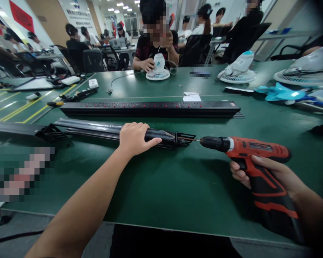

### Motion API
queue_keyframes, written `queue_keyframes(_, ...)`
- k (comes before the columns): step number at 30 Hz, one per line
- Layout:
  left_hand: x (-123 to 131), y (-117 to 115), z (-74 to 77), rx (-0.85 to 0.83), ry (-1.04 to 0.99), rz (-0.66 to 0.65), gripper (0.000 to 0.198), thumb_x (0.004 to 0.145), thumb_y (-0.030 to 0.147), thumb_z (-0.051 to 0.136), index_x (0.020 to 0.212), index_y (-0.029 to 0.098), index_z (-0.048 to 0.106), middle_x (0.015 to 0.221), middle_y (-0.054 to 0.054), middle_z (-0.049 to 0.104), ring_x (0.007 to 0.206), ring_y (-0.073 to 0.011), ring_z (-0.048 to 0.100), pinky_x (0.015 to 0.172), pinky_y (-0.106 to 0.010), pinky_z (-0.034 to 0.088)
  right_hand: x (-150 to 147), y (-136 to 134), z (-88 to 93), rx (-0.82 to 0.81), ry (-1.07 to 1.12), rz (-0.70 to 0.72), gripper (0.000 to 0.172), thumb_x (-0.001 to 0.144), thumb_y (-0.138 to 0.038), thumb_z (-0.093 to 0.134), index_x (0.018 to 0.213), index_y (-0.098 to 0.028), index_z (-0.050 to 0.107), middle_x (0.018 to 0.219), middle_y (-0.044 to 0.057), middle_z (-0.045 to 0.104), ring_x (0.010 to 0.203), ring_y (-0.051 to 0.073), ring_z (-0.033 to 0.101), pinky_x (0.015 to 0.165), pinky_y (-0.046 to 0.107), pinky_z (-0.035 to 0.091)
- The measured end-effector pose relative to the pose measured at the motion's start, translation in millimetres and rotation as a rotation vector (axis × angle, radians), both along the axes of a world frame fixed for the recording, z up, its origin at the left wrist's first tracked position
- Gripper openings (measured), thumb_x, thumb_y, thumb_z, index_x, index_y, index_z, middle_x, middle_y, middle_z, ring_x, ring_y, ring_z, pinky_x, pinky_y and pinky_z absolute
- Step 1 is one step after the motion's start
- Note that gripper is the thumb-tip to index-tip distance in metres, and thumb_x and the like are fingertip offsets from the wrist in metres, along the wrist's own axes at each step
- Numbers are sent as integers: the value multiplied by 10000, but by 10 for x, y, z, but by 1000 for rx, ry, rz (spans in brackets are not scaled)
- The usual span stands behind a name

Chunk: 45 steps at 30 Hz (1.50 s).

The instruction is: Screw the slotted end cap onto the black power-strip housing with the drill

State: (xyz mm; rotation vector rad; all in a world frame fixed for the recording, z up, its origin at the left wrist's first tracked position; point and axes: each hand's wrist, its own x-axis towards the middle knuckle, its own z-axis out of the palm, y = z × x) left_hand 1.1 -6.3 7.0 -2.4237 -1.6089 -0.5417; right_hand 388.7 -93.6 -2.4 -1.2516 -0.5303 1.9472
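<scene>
My left hand (134, 139) wraps over a long black power strip housing (97, 127) lying on the green table, its thumb stretched toward the right end. In my right hand (280, 172) is a red and black cordless drill (258, 148), gripped by the handle with fingers near the trigger. The drill's thin bit points left and reaches the black end bracket (185, 138) of the housing. Whether the tip sits in a screw is too small to tell. Behind it lies a second black power strip (150, 109) with a row of red-marked sockets.
Another dark strip (13, 130) lies at the left. Across the green table (161, 200), a person handles a white fan (158, 70). More fan parts (239, 70), blue fan blades (281, 92) and a white paper (192, 97) lie farther back. A yellow-handled screwdriver (55, 104) lies back left.
</scene>
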Motion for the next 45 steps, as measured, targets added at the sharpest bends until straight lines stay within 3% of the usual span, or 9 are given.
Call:
queue_keyframes(23, -6, 2, -7, 3, 3, -1, 687, 925, 841, 449, 1010, 220, 730, 934, -98, 763, 910, -319, 687, 898, -468, 460, 14, -6, -16, -12, 1, 7, 335, 518, -407, 614, 806, -241, 570, 682, 5, 602, 546, 130, 554, 484, 179, 547)
queue_keyframes(33, -9, 2, -14, 14, -3, -7, 701, 921, 853, 443, 1008, 220, 733, 936, -96, 767, 909, -320, 689, 895, -466, 468, -47, 2, 65, 49, 15, 211, 337, 556, -498, 561, 703, -196, 574, 511, -27, 469, 447, 82, 392, 395, 167, 439)
queue_keyframes(45, -1, 2, -21, 19, 2, -3, 673, 925, 842, 458, 1011, 234, 731, 933, -91, 764, 909, -314, 688, 893, -463, 467, -78, -13, 82, 95, -16, 172, 310, 574, -496, 555, 707, -217, 562, 517, -30, 471, 444, 89, 368, 361, 181, 396)
